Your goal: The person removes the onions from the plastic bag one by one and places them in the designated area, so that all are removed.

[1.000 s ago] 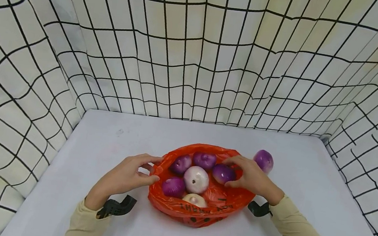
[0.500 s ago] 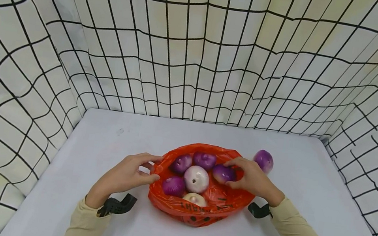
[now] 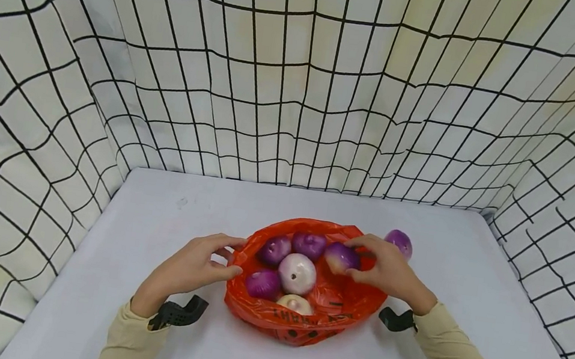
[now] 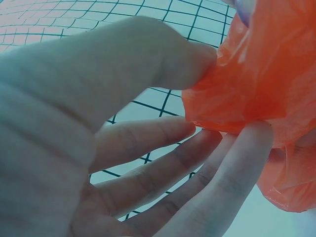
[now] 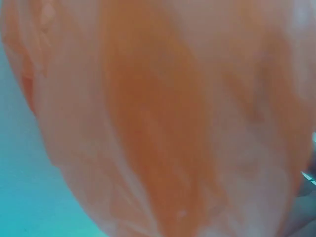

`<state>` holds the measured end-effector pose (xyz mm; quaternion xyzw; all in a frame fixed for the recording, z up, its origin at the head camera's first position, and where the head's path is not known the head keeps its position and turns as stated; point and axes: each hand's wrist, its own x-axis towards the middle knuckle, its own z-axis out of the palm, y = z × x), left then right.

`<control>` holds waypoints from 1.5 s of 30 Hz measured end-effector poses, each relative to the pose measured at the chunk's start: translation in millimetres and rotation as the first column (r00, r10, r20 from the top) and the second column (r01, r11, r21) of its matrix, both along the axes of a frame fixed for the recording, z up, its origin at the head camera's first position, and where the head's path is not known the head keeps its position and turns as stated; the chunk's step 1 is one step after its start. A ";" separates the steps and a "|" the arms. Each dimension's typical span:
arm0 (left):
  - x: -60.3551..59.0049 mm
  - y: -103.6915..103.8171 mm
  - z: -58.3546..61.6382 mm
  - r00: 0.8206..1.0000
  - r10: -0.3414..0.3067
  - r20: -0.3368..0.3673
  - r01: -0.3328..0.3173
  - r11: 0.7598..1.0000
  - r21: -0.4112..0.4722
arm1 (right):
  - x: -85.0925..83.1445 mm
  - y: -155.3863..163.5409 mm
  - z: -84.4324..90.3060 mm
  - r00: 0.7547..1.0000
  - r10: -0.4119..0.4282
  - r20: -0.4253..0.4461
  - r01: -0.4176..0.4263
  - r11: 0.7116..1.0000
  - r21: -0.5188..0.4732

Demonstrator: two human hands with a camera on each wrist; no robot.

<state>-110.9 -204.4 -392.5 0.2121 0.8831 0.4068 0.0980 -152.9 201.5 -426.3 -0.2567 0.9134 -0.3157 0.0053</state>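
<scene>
In the head view a red plastic bag point(image 3: 302, 332) lies with its mouth spread wide. Inside it are several purple onions point(image 3: 309, 245), a white onion point(image 3: 297, 274) and a paler onion point(image 3: 295, 304) by the near rim. My left hand point(image 3: 194, 264) holds the bag's left edge between thumb and fingers; the left wrist view shows the fingertips against the plastic. With thumb and fingers my right hand point(image 3: 387, 269) grips a purple onion point(image 3: 341, 257) at the bag's right side, its pale end showing. Red plastic nearly fills the right wrist view and hides that grip.
One more purple onion point(image 3: 400, 241) sits on the white table point(image 3: 181, 202) outside the bag, behind my right hand. White walls with a black grid point(image 3: 300, 84) enclose the table at the back and sides.
The purple onion in my right hand has turned, and its pale end now shows. The right hand has shifted slightly; the left hand and bag stay almost still.
</scene>
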 end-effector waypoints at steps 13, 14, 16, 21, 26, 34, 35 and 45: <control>-1.0 0.0 0.4 1.000 0.003 0.009 -0.003 1.000 -0.016 | 1.6 14.3 10.3 0.999 -0.041 -0.026 0.037 0.986 -0.163; -0.9 0.1 0.7 1.000 0.004 0.010 -0.004 1.000 -0.018 | 1.8 15.5 11.2 0.998 -0.048 -0.033 0.041 0.985 -0.166; -0.8 0.4 1.1 1.000 0.003 0.014 -0.003 1.000 -0.017 | 2.3 18.3 13.3 0.997 -0.061 -0.045 0.053 0.983 -0.175; -0.2 0.8 0.4 1.000 0.014 0.022 -0.014 1.000 -0.020 | 3.7 26.2 18.5 0.991 -0.100 -0.086 0.082 0.979 -0.188; -0.1 1.7 -1.4 0.999 0.026 0.032 -0.025 0.999 -0.032 | 5.3 35.6 22.9 0.988 -0.138 -0.071 0.118 0.966 -0.231; -0.4 2.7 -2.2 0.999 0.023 0.032 -0.022 0.999 -0.033 | 8.6 52.4 28.5 0.975 -0.219 -0.024 0.201 0.930 -0.306; -0.2 2.9 -2.3 0.999 0.023 0.033 -0.022 0.999 -0.033 | 9.2 54.4 29.1 0.974 -0.227 -0.024 0.208 0.926 -0.314; 1.0 2.9 -1.1 1.000 0.021 0.017 -0.021 1.000 -0.022 | 13.3 75.3 36.3 0.951 -0.306 -0.050 0.269 0.895 -0.357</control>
